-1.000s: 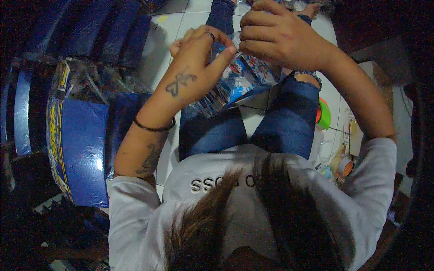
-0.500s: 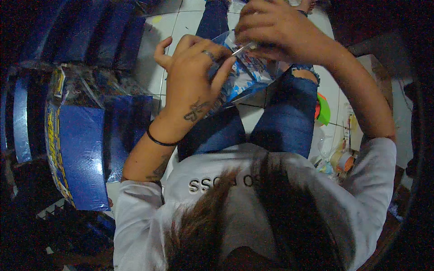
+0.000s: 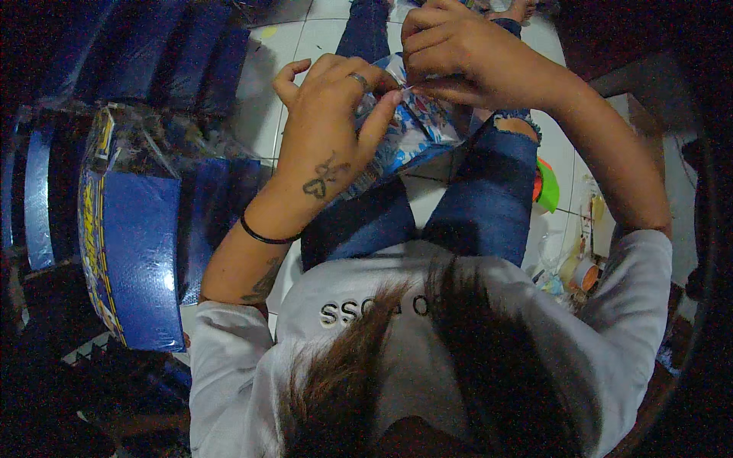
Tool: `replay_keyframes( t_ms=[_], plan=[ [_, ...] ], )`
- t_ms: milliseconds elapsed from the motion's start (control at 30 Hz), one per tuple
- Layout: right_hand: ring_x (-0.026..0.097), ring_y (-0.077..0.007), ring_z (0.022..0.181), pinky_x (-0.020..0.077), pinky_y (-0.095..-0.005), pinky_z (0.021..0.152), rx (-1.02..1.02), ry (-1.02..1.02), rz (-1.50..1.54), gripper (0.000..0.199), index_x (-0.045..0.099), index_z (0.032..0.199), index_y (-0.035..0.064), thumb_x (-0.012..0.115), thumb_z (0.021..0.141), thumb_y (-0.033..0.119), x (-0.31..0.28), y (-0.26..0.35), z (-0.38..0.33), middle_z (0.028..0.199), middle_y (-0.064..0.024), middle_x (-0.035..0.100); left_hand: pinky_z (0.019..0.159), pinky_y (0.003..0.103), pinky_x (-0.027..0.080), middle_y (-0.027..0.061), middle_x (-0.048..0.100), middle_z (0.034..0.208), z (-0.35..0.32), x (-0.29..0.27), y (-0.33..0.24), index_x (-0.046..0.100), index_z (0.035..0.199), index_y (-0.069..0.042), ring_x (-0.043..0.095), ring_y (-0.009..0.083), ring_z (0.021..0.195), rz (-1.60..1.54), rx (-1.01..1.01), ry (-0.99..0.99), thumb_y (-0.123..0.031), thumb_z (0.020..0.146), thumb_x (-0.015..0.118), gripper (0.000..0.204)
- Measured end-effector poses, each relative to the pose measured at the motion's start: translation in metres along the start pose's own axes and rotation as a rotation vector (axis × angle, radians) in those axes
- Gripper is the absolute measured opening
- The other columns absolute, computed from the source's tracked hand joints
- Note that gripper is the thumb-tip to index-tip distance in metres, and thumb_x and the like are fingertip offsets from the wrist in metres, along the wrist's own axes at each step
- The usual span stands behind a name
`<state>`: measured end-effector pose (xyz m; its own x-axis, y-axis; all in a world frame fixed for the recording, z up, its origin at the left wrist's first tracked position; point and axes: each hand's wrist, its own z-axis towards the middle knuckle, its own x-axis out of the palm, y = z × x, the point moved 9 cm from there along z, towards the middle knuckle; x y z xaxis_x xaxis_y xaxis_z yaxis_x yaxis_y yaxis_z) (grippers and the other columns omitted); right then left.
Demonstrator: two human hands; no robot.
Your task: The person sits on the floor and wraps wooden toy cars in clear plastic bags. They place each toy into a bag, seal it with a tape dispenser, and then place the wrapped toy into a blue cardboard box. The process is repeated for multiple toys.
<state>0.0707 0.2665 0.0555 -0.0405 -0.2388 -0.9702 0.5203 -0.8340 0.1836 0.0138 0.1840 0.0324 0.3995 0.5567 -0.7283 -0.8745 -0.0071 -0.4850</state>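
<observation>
A clear plastic bag [image 3: 418,136] with blue and white printed contents lies across my thighs. Its upper edge is pinched between the thumb and forefinger of my left hand [image 3: 330,107], while that hand's little finger sticks out to the side. Close by on the right, my right hand [image 3: 462,61] has its fingers closed on the same edge, the fingertips almost meeting those of the left. What exactly sits inside the bag is partly hidden by my hands and by glare.
Blue boxes in clear wrap, one [image 3: 141,256] nearest me, stand at my left, with more blue boxes [image 3: 137,53] behind. On the white tiled floor [image 3: 279,46] at my right are a green and orange object [image 3: 547,185] and a tape roll [image 3: 584,275]. A cardboard box [image 3: 630,114] stands farther right.
My right hand has moved slightly down, and its fingers have closed in beside my left fingertips. The bag's raised edge now shows less between them.
</observation>
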Motion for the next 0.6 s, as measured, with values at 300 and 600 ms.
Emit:
replay_keyframes(
  t_ms=[300,600],
  plan=[
    [0.056,-0.0232,0.09,0.043,-0.0436,0.085,-0.239,-0.307,-0.315,0.012,0.062,0.088,0.0043,0.062,0.081,0.013,-0.002,0.026,-0.009,0.089,-0.0064,0.059,0.098,0.04,0.025,0.0056,0.064,0.084,0.009,0.014,0.027,0.067,0.091,-0.008,0.057,0.0214,0.092,-0.273,-0.246,0.111,-0.026,0.083,0.066,0.02],
    [0.052,-0.0248,0.093,0.0401,-0.0421,0.084,-0.047,0.016,-0.234,0.012,0.06,0.088,0.0072,0.06,0.084,0.018,-0.019,-0.009,-0.017,0.092,-0.0059,0.058,0.096,0.051,0.023,-0.0002,0.065,0.081,0.002,0.003,-0.016,0.066,0.081,-0.012,0.057,0.0189,0.091,0.212,0.124,-0.029,-0.019,0.078,0.069,0.009]
  ],
)
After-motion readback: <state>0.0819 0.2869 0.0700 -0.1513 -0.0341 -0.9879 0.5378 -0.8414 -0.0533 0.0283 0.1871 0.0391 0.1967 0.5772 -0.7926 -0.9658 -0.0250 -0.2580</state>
